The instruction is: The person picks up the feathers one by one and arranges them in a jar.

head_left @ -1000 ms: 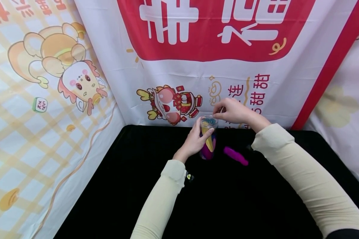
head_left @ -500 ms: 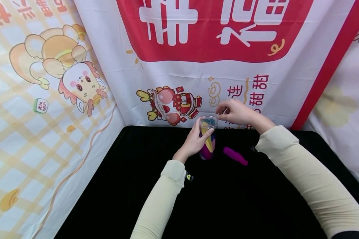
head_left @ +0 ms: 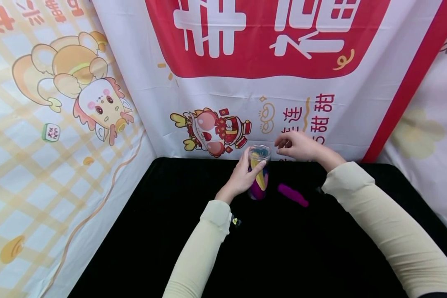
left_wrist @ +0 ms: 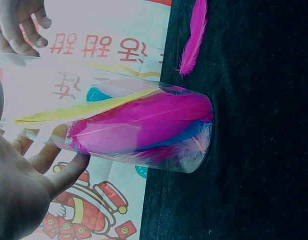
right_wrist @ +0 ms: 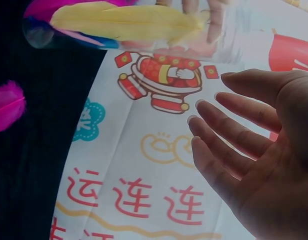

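A clear glass jar (head_left: 258,194) stands upright near the table's back edge, with yellow, magenta, pink and blue feathers inside. My left hand (head_left: 242,174) grips it from the left, fingers around its far side and thumb across the front. In the left wrist view a magenta feather (left_wrist: 144,120) fills much of the jar; a yellow feather (right_wrist: 129,22) shows in the right wrist view. To the right of the jar's rim, my right hand (head_left: 299,145) hovers apart from it with loose fingers and nothing held. A loose magenta feather (head_left: 293,195) lies on the table right of the jar.
Black cloth covers the table (head_left: 275,256). A printed white and red banner (head_left: 208,95) hangs close behind the back edge, and a patterned cloth wall (head_left: 59,174) borders the left side. Another white cloth (head_left: 421,136) hangs at the right.
My right hand has drawn away from the jar's rim to the right and slightly down, its fingers loosening. My left hand, the jar and the loose feather stay in place.
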`<state>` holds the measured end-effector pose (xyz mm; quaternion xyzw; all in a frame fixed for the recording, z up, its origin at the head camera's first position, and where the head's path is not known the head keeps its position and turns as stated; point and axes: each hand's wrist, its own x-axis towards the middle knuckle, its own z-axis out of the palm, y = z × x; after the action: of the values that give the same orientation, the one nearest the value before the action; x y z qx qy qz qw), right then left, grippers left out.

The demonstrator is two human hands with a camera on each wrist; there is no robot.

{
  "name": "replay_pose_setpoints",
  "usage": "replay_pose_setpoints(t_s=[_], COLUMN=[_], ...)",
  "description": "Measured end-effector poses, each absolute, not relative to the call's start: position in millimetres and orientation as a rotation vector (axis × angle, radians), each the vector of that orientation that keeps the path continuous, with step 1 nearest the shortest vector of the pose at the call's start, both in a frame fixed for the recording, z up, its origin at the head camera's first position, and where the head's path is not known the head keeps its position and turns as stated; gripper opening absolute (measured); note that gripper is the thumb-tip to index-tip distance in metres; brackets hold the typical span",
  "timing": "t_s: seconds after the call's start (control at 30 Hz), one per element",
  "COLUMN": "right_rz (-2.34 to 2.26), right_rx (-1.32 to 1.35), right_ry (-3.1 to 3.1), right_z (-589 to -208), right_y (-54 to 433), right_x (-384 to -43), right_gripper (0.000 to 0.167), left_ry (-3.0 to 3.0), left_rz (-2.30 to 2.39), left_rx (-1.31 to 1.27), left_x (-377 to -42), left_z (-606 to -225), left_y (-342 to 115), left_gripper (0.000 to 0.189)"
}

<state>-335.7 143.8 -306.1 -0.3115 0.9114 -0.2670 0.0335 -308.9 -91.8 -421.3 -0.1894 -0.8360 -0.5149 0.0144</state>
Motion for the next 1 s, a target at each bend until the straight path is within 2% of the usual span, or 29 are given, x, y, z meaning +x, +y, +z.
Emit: replay_pose_setpoints(t_s=[0.43,1.0], right_rz=[-0.87,-0.789], right_rx=[-0.971,-0.878], right_ry=[2.787,2.768], right_z=[-331,-361], right_y=[155,165], right_x=[-344,-353], right_gripper=[0.022,0.031], left_ry=[-2.608,-2.616], left_rz=[-1.58,-1.566], left_rx=[-0.571,-0.559], left_x=[-310,-311], left_z=[-422,-423], left_y=[-91,-91], left_gripper=[0.088,0.087])
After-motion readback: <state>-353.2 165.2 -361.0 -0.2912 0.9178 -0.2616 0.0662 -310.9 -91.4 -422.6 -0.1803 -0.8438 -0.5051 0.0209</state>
